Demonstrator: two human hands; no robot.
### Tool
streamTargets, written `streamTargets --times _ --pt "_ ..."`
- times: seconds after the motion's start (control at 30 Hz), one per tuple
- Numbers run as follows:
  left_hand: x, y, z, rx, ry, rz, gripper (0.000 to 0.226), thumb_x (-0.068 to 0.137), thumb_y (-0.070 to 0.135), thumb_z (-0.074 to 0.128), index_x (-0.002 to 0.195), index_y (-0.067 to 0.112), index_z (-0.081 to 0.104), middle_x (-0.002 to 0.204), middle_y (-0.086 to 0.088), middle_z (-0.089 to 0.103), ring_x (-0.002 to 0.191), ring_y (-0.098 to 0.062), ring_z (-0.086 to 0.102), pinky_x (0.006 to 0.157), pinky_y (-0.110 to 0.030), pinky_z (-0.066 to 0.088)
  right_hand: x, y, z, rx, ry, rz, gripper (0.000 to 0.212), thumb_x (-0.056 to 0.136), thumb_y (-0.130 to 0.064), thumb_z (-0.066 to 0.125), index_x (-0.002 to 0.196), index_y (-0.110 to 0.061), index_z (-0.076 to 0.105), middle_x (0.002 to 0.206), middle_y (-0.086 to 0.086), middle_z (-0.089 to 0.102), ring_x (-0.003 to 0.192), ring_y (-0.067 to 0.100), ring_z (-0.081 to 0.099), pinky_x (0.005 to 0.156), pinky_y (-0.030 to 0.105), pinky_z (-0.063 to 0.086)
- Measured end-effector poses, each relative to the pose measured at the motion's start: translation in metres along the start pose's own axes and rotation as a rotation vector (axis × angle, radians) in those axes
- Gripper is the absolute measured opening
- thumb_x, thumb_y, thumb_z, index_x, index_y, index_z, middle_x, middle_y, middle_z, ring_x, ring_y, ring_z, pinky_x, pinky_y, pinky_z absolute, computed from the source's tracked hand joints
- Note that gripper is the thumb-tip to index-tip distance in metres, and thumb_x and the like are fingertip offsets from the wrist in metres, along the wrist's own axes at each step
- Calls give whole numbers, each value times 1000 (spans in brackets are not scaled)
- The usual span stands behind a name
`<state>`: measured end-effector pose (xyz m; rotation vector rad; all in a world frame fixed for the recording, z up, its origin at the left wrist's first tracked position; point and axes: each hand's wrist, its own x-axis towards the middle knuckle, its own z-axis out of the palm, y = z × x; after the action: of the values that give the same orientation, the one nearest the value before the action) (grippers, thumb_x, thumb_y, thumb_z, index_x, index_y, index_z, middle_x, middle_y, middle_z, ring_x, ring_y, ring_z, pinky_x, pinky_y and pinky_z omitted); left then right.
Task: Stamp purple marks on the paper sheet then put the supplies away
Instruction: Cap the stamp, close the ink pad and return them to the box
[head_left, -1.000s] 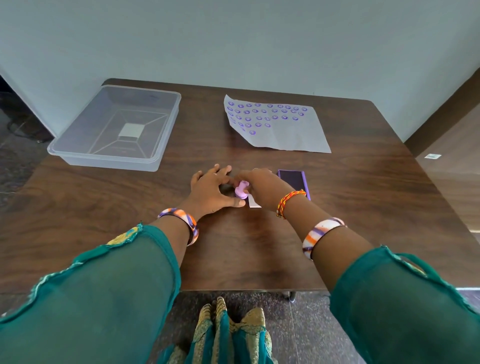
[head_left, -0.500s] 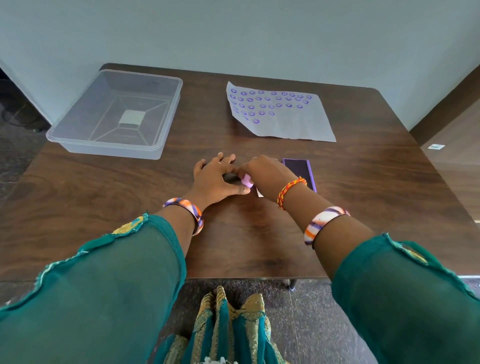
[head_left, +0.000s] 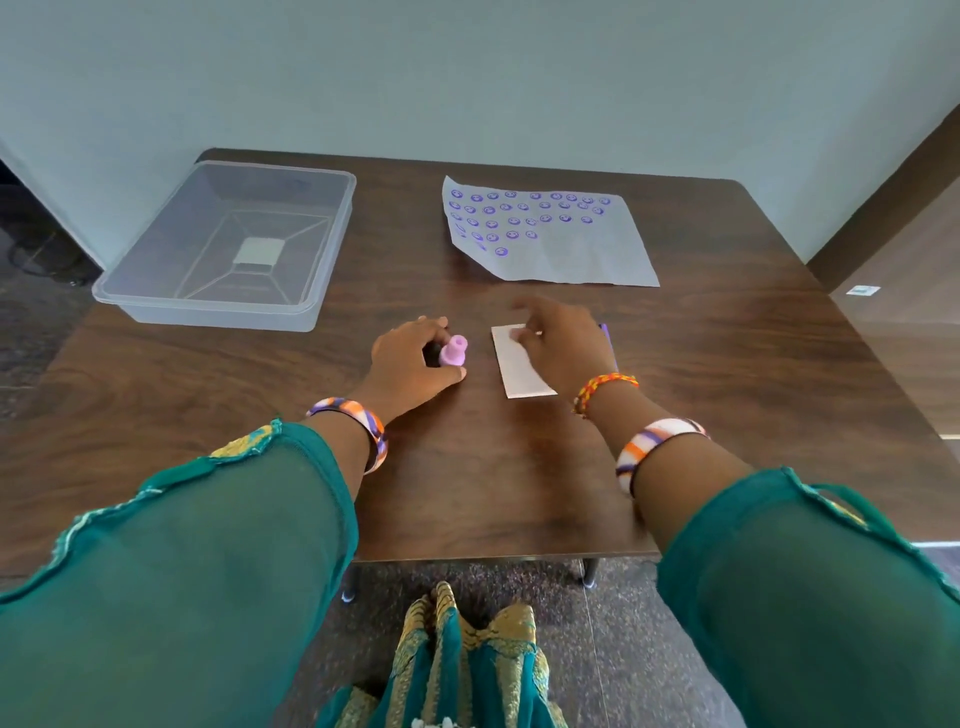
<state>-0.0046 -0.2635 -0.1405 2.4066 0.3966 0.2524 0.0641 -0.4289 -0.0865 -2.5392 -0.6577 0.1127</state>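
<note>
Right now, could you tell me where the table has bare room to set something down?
Bare wood lies along the near edge of the table between the two forearms, on the right beyond the right hand, and between the clear bin and the stamped paper sheet. It is crowded mid-table, where the left hand holds the pink stamp beside the white lid.

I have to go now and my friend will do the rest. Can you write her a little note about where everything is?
Left hand: holding the pink stamp upright on the table.
Right hand: blurred, over the ink pad, whose white lid is open; it grips nothing that shows.
Paper sheet: at the far side, with rows of purple marks on its upper part.
Clear tub: far left, nothing in it.
Done: stamping, it seems.
Left: close the ink pad and put the supplies away, likely in the tub.
</note>
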Motion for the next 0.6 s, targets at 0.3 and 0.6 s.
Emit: streamTargets --times 0.3,0.6 --pt "17 53 -6 418 -223 143 107 63 62 70 148 19 20 158 -5 21 145 -24 20 116 -50 13 -24 87 -16 338 206 620 30 89 -26 55 108 -10 71 115 15 70 111 32 61 93 30 46" --pt "40 93 20 666 -468 237 78 58 57 75 118 15 50 116 -7 55 115 -25 48 100 -44 28 -19 95 -23 422 77 573 23 83 -22 66 100 -12 75 104 11 73 83 15 56 83 27 48"
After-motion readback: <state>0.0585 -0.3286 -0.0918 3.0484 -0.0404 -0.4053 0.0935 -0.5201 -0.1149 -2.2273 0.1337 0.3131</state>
